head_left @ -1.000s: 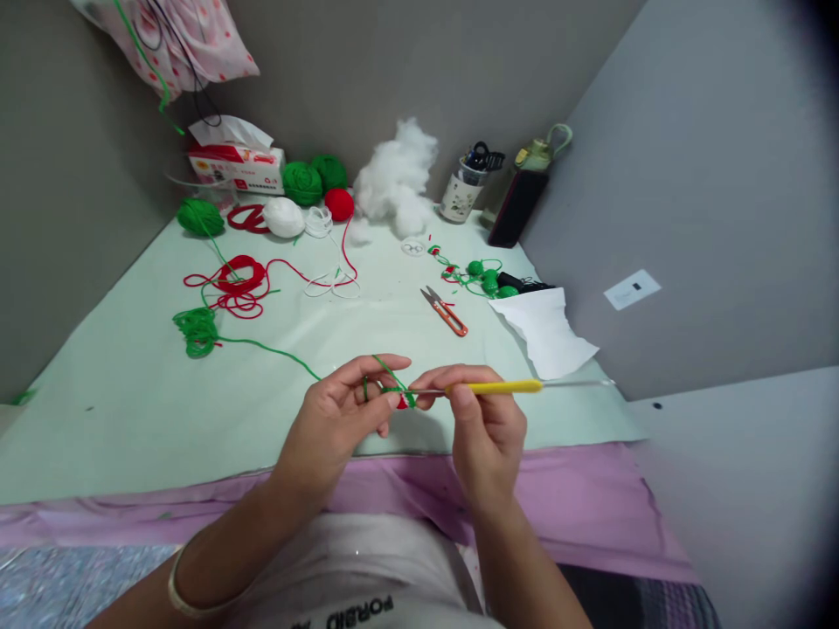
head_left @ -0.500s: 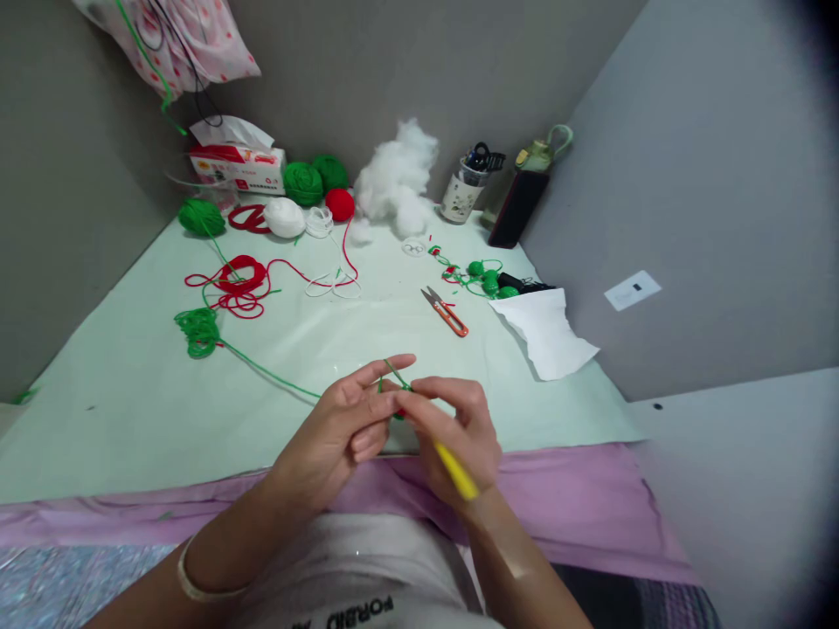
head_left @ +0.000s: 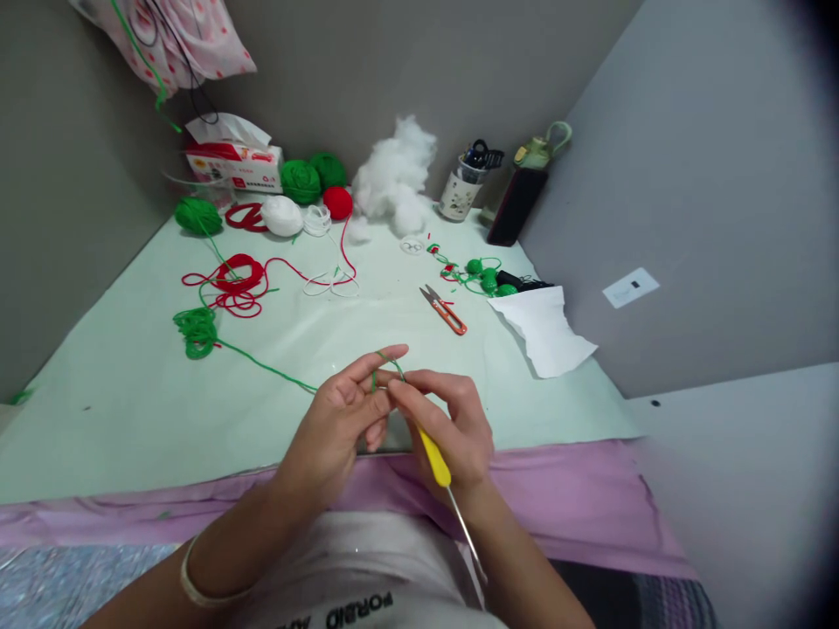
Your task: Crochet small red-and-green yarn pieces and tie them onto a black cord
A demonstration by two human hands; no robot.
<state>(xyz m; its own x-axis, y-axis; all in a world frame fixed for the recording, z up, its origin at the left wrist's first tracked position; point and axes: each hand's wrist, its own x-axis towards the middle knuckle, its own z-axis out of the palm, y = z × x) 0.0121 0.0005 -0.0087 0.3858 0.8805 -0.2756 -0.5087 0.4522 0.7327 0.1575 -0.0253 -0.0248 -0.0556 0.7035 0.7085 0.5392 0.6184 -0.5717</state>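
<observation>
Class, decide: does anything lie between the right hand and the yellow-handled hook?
Nothing visible does: the right hand holds the yellow-handled hook directly. The fingers hide its front end, near the green yarn on the left hand.

A tissue box (head_left: 242, 166) stood at the far left corner of the tabletop (head_left: 118, 411), below a hanging pink dotted cloth (head_left: 213, 44). A white ball of yarn (head_left: 281, 216) and a red ball of yarn (head_left: 337, 203) lay near the far edge, with a heap of white stuffing (head_left: 395, 179) just right of the red one. Farther right stood a cup (head_left: 459, 196); near the far right corner, a dark phone (head_left: 517, 207) leaned in front of a green-topped bottle (head_left: 536, 153). White paper (head_left: 544, 332) lay along the right edge, with orange snips (head_left: 451, 317) to its left.
</observation>
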